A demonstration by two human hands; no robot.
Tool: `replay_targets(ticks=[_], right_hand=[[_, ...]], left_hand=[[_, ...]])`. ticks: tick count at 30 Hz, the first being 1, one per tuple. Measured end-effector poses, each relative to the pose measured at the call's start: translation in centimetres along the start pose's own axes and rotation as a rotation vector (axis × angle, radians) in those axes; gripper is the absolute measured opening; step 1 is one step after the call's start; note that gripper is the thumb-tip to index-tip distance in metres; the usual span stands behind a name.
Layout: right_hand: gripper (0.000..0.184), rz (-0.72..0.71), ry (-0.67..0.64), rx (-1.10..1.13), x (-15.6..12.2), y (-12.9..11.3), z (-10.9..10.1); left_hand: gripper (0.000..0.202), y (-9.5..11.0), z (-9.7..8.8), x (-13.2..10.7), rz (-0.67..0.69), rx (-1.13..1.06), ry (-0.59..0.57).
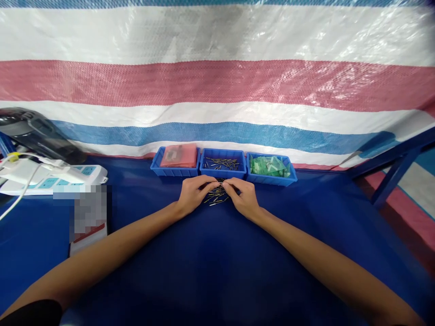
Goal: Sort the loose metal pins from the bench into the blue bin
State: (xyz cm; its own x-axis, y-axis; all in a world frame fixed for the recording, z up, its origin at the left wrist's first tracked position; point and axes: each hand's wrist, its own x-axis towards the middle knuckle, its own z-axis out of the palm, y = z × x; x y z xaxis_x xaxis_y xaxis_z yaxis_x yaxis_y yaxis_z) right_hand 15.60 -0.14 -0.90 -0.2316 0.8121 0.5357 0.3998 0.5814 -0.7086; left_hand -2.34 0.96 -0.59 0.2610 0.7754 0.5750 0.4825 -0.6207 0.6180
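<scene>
Our left hand and right hand pinch at the far end of the thin metal pieces, on the near side of the middle blue bin; we cannot tell what they grip.

Glares white on the striped sheet, strongest at upper right. Dims over the near tabletop. Stretches toward the edges, pixelated at left.

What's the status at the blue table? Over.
Left grip and right grip: fingertips nearly meeting at the loose metal pieces; held piece, if any, too small to confirm. Middle blue bin just beyond, similar pieces inside. No obstruction seen.
</scene>
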Motion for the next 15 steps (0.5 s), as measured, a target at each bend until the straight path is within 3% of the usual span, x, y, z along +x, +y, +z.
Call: replay_targets(ticks=[5,9,15], right_hand=[[0.025,-0.047,-0.074,-0.028,0.01,0.27,0.21],[0.037,-0.04,-0.108,-0.08,0.05,0.36,0.32],[0.039,-0.013,-0.089,-0.057,0.19,0.16,0.21]], left_hand=[[0.02,-0.12,-0.11,-0.28,-0.018,-0.031,0.008],[0.02,-0.09,-0.2,-0.4,-0.007,-0.059,-0.015],[0.024,-0.47,0.08,-0.6,-0.041,-0.152,-0.001]])
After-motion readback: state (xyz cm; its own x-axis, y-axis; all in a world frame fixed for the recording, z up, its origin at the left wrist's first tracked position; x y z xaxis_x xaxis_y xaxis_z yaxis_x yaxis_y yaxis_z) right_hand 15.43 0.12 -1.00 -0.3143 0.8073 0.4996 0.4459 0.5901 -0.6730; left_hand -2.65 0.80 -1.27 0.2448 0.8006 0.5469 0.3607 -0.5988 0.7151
